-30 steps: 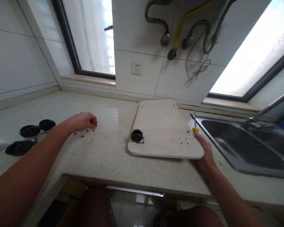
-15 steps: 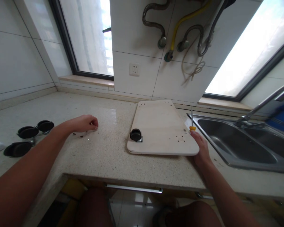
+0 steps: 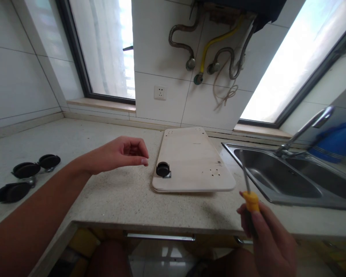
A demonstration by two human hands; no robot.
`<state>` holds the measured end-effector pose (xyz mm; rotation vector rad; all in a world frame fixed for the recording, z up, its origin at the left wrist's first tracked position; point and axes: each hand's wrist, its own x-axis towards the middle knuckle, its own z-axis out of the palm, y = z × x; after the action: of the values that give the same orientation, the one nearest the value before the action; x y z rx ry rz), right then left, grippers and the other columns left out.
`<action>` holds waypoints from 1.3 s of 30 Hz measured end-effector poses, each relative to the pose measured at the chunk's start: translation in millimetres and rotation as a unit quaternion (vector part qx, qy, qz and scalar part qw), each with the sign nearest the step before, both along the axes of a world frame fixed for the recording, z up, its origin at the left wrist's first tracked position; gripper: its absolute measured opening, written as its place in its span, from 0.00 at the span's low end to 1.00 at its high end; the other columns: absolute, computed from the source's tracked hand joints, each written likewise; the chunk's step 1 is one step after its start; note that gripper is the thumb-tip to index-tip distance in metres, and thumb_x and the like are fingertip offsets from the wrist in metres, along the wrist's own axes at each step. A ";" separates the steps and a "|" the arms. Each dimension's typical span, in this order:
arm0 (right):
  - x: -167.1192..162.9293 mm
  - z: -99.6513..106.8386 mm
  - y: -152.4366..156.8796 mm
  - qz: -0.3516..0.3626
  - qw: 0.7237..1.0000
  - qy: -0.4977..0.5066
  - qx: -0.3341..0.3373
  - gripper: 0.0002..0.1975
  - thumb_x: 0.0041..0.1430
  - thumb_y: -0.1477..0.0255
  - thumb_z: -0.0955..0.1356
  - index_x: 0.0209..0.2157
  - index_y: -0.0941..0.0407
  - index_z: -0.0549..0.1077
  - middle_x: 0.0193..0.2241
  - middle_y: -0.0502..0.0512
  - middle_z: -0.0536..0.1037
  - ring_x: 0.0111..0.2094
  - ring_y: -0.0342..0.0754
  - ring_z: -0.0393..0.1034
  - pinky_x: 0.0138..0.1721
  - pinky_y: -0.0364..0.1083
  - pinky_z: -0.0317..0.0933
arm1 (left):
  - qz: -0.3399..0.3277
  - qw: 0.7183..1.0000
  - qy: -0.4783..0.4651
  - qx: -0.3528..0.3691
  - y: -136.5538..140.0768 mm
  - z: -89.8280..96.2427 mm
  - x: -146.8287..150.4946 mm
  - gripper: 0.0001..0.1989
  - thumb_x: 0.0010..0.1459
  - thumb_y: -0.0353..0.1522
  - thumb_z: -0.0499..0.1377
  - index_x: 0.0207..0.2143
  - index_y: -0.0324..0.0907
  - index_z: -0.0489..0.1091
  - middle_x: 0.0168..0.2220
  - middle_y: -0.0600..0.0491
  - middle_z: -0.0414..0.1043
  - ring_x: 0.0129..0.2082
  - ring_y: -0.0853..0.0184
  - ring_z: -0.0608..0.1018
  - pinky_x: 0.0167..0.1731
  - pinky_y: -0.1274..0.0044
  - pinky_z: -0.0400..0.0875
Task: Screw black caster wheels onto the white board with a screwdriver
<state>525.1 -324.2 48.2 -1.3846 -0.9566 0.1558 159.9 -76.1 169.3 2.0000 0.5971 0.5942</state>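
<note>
Head view, the only one I have on my feed.

Item: one pale board (image 3: 190, 161), lying on the desk (image 3: 127, 206) between the hands, left of the sink (image 3: 276, 181). Fitted, one black caster (image 3: 163, 169) at its near left corner. The near right corner shows screw holes (image 3: 215, 172) alone; both far corners also bear holes, no wheels.

Item: three loose casters (image 3: 26, 169), grouped at the desk's left side, beyond the left forearm.

Item: left hand (image 3: 119, 154), raised just left of the board, thumb and fingers curled to a narrow gap; whether a small part sits there, I cannot tell.

Item: right hand (image 3: 269, 234), wrapped about a yellow-handled screwdriver (image 3: 251, 200), shaft upward, apart from the board; slightly blurred.

Progress, my judgement: one corner of four done; three corners bare, matching the three loose casters in count.
</note>
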 end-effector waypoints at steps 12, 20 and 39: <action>-92.8 9.8 -6.2 0.132 0.950 -0.283 -0.001 0.13 0.77 0.63 0.68 0.58 0.47 0.79 0.42 0.49 0.89 0.39 0.41 0.86 0.40 0.31 0.75 | -0.118 0.993 -0.021 0.019 -19.8 -6.5 30.1 0.05 0.65 0.31 0.72 0.44 0.46 0.86 0.40 0.52 0.88 0.41 0.66 0.88 0.44 0.78 0.83; -94.1 6.5 -4.5 0.149 0.950 -0.273 0.005 0.13 0.76 0.62 0.69 0.58 0.45 0.78 0.42 0.48 0.88 0.39 0.43 0.86 0.38 0.34 0.76 | -0.108 0.993 0.012 0.035 -21.7 -4.6 29.7 0.05 0.65 0.35 0.72 0.43 0.48 0.87 0.39 0.52 0.88 0.40 0.61 0.87 0.45 0.71 0.83; -97.0 7.9 -8.9 0.154 0.951 -0.270 -0.002 0.15 0.74 0.67 0.70 0.59 0.46 0.79 0.38 0.48 0.85 0.37 0.40 0.84 0.41 0.32 0.76 | -0.114 0.992 0.033 0.053 -23.2 -3.4 28.2 0.06 0.66 0.37 0.72 0.44 0.49 0.88 0.39 0.52 0.88 0.40 0.61 0.87 0.44 0.72 0.82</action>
<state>428.1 -333.1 56.1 -1.2955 -1.6305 0.0082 188.1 -99.3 165.9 2.1572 0.3748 0.4302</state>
